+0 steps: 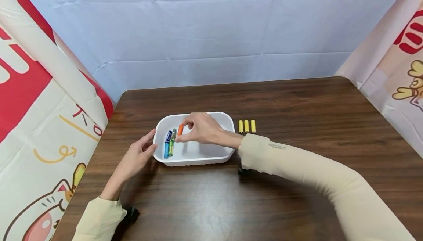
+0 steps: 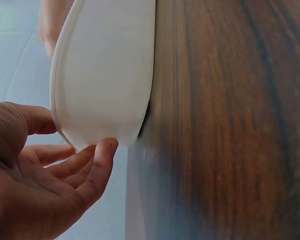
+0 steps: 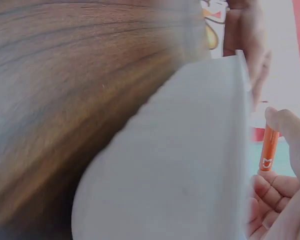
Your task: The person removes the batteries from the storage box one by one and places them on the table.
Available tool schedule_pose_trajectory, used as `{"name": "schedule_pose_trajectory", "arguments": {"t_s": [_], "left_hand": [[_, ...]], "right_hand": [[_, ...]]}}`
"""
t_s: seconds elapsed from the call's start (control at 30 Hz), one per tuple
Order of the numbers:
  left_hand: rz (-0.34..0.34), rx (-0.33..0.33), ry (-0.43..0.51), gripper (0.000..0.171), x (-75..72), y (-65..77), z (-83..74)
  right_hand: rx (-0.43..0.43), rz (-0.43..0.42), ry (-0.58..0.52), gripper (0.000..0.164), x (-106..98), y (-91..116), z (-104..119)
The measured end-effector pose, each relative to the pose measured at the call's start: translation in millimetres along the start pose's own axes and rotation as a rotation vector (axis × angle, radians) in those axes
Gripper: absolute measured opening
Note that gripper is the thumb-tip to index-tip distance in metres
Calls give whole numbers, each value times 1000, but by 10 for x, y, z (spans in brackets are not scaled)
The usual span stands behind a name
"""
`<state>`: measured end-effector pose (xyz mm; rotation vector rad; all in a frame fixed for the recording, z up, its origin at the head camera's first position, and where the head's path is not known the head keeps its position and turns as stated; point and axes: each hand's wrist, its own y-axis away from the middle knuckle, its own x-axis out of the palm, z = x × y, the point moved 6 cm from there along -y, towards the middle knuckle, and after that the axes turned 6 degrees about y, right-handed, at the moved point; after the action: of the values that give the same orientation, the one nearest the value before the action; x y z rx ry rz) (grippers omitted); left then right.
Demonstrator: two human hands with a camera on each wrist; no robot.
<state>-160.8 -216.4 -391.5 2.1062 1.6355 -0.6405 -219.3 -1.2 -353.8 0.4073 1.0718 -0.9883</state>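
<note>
A white plastic tray stands on the table. My right hand reaches over it and pinches an orange battery between thumb and fingertips. The right wrist view shows that orange battery held by its ends, with a small white logo. At the tray's left end, my left hand rests its spread thumb and fingertips against the outside near the rim; the left wrist view has these fingers touching the end wall. Inside the tray on the left lie blue batteries and green batteries in lengthwise rows.
Three yellow batteries stand in a row on the brown wooden table, right of the tray. A pale blue cloth hangs behind the table, with printed cloths at both sides. Black wrist straps show under the sleeves.
</note>
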Motion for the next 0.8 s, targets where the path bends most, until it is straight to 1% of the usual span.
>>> {"name": "schedule_pose_trajectory", "arguments": {"t_s": [0.1,0.23,0.33,0.47,0.63,0.8], "left_hand": [[-4,6,0,58,-8,0,1],[-5,10,0,58,-14,2,5],[-5,10,1,57,-14,5,6],[-1,9,3,58,-11,7,0],[1,6,6,58,-13,11,0],[3,1,5,58,-18,7,0]], "right_hand": [[-44,-58,-35,37,-210,115,-25],[-79,-129,-80,37,-452,279,-113],[-91,-182,-98,35,-605,402,-208],[-96,-240,-90,32,-791,555,-353],[-77,-283,-55,28,-1001,716,-604],[3,-296,-16,26,-1118,866,-933]]}}
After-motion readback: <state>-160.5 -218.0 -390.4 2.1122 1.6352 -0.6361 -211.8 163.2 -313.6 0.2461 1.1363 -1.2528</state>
